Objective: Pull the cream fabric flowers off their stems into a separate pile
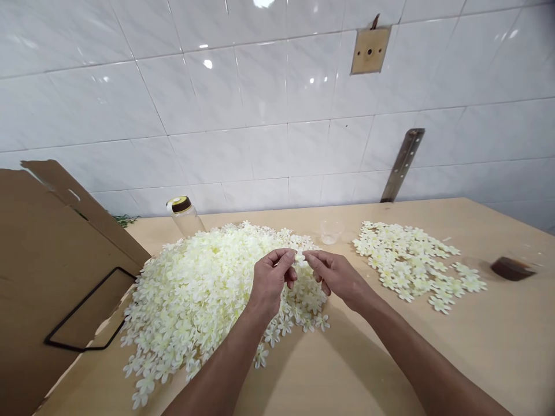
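Observation:
A small white artificial flower [299, 259] is pinched between my two hands, above the right edge of a big flower heap. My left hand [274, 276] grips its left side with thumb and forefinger. From the other side my right hand [333, 274] holds it the same way, fingers curled. Beneath and to the left spreads the pile of pale yellow-white artificial flowers [203, 289], loose blossoms lying along its front edge. Farther right, a flatter group of the same flowers [403, 260] lies on the wooden table [338, 375].
Behind the pile stands a clear bottle [186, 216] with a brown lid. A small clear cup [331, 232] sits near the wall. At left rises a cardboard box [52, 260] beside a black wire frame [82, 312]. A dark-bottomed container [514, 268] is far right; a metal bracket [403, 164] leans on the tiles.

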`<action>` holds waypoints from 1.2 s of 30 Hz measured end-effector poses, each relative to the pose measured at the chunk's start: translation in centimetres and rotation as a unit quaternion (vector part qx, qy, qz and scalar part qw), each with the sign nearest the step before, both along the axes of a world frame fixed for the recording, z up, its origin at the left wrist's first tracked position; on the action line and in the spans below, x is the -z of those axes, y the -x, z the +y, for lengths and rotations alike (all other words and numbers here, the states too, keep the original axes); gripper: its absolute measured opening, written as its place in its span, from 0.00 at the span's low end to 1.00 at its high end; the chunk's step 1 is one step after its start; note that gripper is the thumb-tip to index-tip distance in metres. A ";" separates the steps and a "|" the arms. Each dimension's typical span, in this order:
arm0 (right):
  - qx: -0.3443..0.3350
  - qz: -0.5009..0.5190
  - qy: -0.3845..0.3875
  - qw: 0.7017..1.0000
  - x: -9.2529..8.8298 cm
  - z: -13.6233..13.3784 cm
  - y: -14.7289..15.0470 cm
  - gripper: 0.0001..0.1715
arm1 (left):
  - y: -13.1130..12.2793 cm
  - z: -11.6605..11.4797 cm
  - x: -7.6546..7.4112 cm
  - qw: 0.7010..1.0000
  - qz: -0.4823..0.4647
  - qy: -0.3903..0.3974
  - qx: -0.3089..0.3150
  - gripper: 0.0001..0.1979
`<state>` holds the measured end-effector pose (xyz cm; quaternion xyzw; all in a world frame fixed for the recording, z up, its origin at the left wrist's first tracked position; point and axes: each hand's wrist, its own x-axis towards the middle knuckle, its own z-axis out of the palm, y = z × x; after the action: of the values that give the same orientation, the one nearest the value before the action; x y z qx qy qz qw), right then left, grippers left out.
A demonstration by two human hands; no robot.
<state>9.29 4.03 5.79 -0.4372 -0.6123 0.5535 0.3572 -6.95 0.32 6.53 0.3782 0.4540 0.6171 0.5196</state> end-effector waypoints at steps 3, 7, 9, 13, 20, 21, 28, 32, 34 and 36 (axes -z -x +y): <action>-0.042 0.067 0.026 0.997 -0.3 -0.2 0.0 0.32 | -0.4 0.0 0.5 0.998 0.058 -0.006 -0.009 0.17; -0.046 0.085 0.030 0.995 -0.1 -0.2 0.1 0.27 | -0.8 -0.1 1.2 0.994 0.102 -0.024 -0.020 0.16; -0.030 0.083 0.021 0.996 0.0 -0.1 0.1 0.25 | -1.0 -0.1 1.4 0.993 0.110 -0.033 -0.021 0.15; -0.008 0.055 -0.004 0.998 0.3 -0.1 0.1 0.25 | -1.3 -0.2 1.4 0.997 0.074 -0.020 -0.011 0.16; 0.020 0.014 -0.009 1.000 0.8 0.2 -0.1 0.24 | -1.1 -0.2 1.0 0.998 -0.037 0.024 0.048 0.15; 0.014 0.017 -0.004 1.000 0.8 0.2 -0.2 0.24 | -1.0 -0.2 1.0 0.998 -0.032 0.022 0.047 0.15; -0.031 0.079 0.053 0.995 -0.4 0.3 -0.7 0.24 | -0.4 0.2 0.9 1.000 -0.012 0.000 -0.027 0.15; -0.017 0.078 0.062 0.995 -0.6 0.5 -0.9 0.26 | -0.2 0.2 0.4 0.997 -0.015 -0.012 -0.073 0.16; -0.009 0.075 0.057 0.995 -0.4 0.6 -0.9 0.27 | -0.2 0.2 0.2 0.996 -0.007 -0.019 -0.091 0.16; -0.003 0.077 0.054 0.996 -0.1 0.6 -0.9 0.27 | -0.2 0.2 0.1 0.994 -0.001 -0.026 -0.103 0.16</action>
<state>10.21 4.65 5.93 -0.4098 -0.5540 0.6187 0.3773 -6.74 0.49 6.46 0.3422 0.4739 0.6794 0.4436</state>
